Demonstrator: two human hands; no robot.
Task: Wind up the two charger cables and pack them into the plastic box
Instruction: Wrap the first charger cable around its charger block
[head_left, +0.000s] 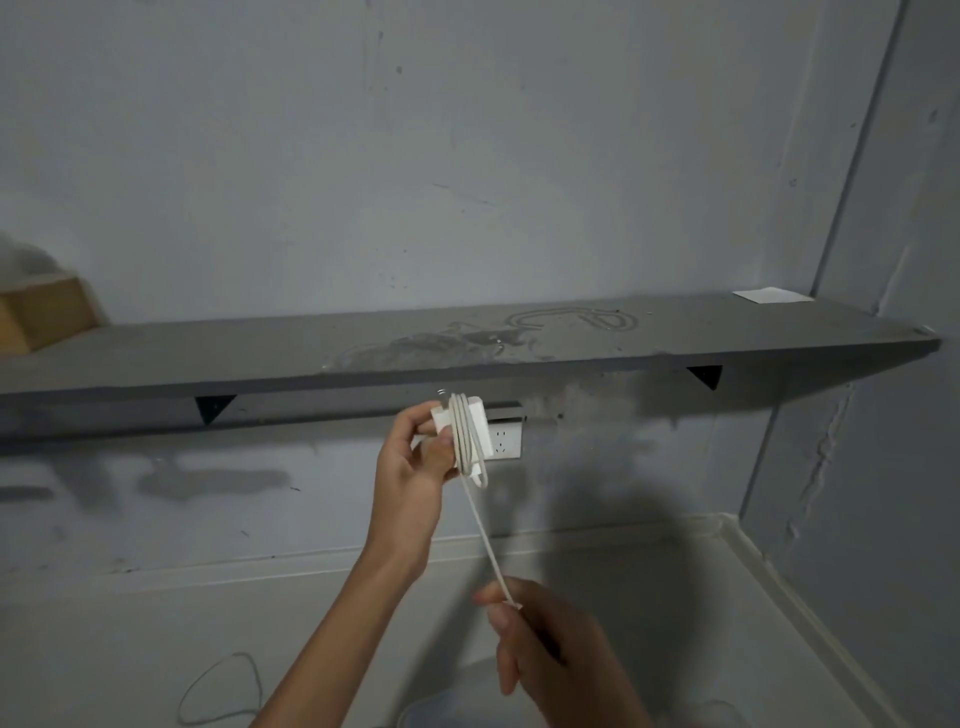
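Observation:
My left hand holds a white charger block up in front of the wall, just under the grey shelf. Several turns of its white cable are wrapped around the block. The free end of the cable runs down and right, stretched tight, to my right hand, which pinches it between the fingers. A second white cable lies in a loose loop on the pale surface at the lower left. A pale rounded rim, perhaps the plastic box, shows dimly at the bottom edge under my right forearm.
A long grey shelf on black brackets spans the wall. On it sit a brown cardboard box at the far left and a white paper at the far right. A white wall socket sits behind the charger.

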